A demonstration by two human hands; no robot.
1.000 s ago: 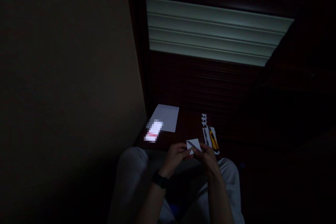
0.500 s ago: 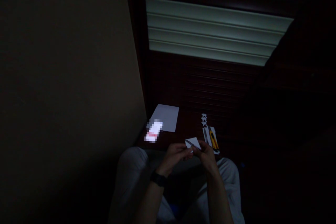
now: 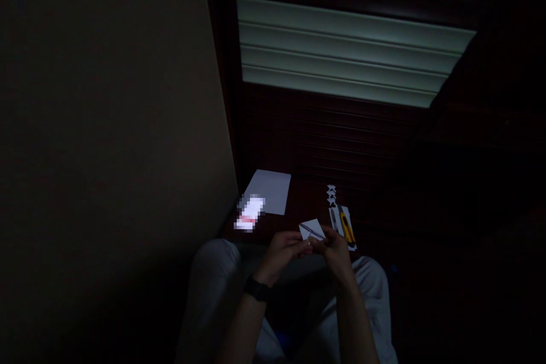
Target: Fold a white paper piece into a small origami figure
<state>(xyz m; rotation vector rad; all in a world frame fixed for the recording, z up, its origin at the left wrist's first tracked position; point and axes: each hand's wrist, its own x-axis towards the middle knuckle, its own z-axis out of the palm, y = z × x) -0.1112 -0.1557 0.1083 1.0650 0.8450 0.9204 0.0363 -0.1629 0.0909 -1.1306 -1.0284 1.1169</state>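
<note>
Between my two hands is a small folded white paper (image 3: 311,228), crossed by dark diagonal lines. My left hand (image 3: 286,249) pinches its left and lower side. On its right and lower side, my right hand (image 3: 333,248) is closed, with the thumb over the front. The two thumbs nearly meet at the paper's lower edge; the fingers behind it are hidden. Just beyond my right hand, a yellow utility knife (image 3: 347,228) and a slim grey object (image 3: 334,219) lie on white paper (image 3: 351,247). Dim light blurs the finer details.
Left on the dark surface (image 3: 301,199) are a white sheet (image 3: 268,190) and a bright, pixelated phone-like rectangle (image 3: 250,213). Small jagged white paper pieces (image 3: 331,194) lie in a column behind the knife. A wall (image 3: 128,125) rises at left, a louvred panel (image 3: 350,54) ahead.
The folded paper has tilted and shifted slightly up and left in my hands, so more of its crossing dark lines shows. Everything on the surface stays where it was.
</note>
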